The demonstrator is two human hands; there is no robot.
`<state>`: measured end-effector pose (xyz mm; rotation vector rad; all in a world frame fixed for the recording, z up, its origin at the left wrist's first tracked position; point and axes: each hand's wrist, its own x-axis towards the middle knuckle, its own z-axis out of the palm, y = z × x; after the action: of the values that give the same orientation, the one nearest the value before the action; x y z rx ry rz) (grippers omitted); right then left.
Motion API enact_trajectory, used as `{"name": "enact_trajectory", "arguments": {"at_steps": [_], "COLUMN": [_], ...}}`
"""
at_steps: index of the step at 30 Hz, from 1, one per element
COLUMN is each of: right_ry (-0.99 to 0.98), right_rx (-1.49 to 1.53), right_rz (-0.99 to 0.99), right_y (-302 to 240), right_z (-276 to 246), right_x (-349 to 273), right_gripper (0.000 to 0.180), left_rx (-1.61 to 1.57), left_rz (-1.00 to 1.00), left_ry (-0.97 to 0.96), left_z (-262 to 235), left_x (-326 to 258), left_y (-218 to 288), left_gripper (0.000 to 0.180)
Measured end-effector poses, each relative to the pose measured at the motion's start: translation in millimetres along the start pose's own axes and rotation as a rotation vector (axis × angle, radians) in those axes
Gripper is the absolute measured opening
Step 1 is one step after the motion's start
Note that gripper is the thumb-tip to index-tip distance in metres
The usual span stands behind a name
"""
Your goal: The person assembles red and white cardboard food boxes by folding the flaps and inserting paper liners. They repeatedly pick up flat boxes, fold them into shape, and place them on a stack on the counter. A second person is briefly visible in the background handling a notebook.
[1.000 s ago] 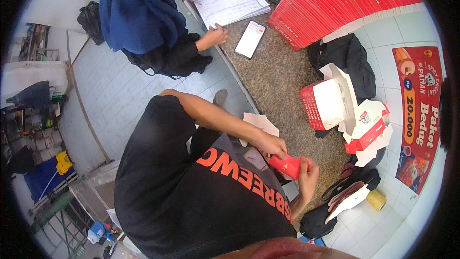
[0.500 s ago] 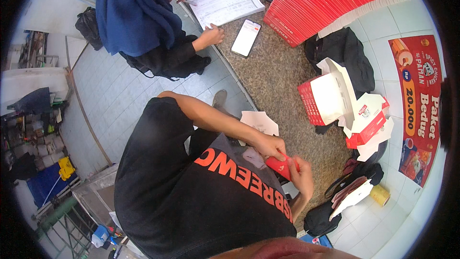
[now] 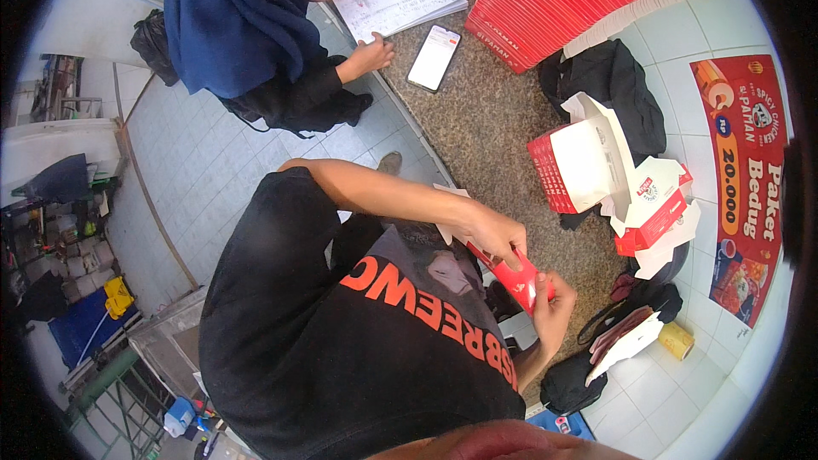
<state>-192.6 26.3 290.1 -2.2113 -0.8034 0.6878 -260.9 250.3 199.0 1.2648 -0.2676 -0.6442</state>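
In front of my torso I hold a red and white cardboard food box (image 3: 518,283), partly folded, with its red panel facing up. My left hand (image 3: 496,234) has its fingers closed on the far left part of that panel. At the opposite end, my right hand (image 3: 555,307) pinches the red edge between thumb and fingers. A white flap (image 3: 449,196) shows beyond my left forearm; how it joins the red panel is hidden by my hand.
A stone-patterned counter (image 3: 486,132) carries a phone (image 3: 434,58), an open notebook (image 3: 400,0), stacked red cartons (image 3: 588,0) and formed boxes (image 3: 588,170). Black bags (image 3: 571,383) and a yellow roll (image 3: 676,341) lie along the wall. A co-worker (image 3: 230,25) writes at the far left.
Both hands have moved a little right, and more of the box's red panel shows between them. The co-worker's writing hand has shifted right across the notebook.
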Motion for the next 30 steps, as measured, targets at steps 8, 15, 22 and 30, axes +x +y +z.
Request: {"name": "enact_trajectory", "arguments": {"at_steps": [8, 15, 22, 30], "right_ry": [0.450, 0.480, 0.002, -0.044], "right_rx": [0.144, 0.378, 0.371, 1.080], "right_rz": [0.036, -0.112, -0.151, -0.083], "right_y": [-0.1, -30.3, -84.5, -55.6], "right_z": [-7.6, 59.1, 100.4, 102.5], "right_x": [-15.5, -1.3, 42.9, 65.8], "right_gripper": [0.038, 0.024, 0.031, 0.084], "left_rx": [0.904, 0.352, 0.072, 0.787], "left_rz": [0.768, 0.493, 0.474, 0.557], "left_ry": [1.091, 0.986, 1.095, 1.058], "left_z": [23.2, 44.1, 28.9, -5.8], "left_x": [-66.2, -70.5, -83.0, -118.0], "left_y": [106.2, 50.4, 19.8, -16.0], "left_gripper": [0.021, 0.061, 0.066, 0.068]}}
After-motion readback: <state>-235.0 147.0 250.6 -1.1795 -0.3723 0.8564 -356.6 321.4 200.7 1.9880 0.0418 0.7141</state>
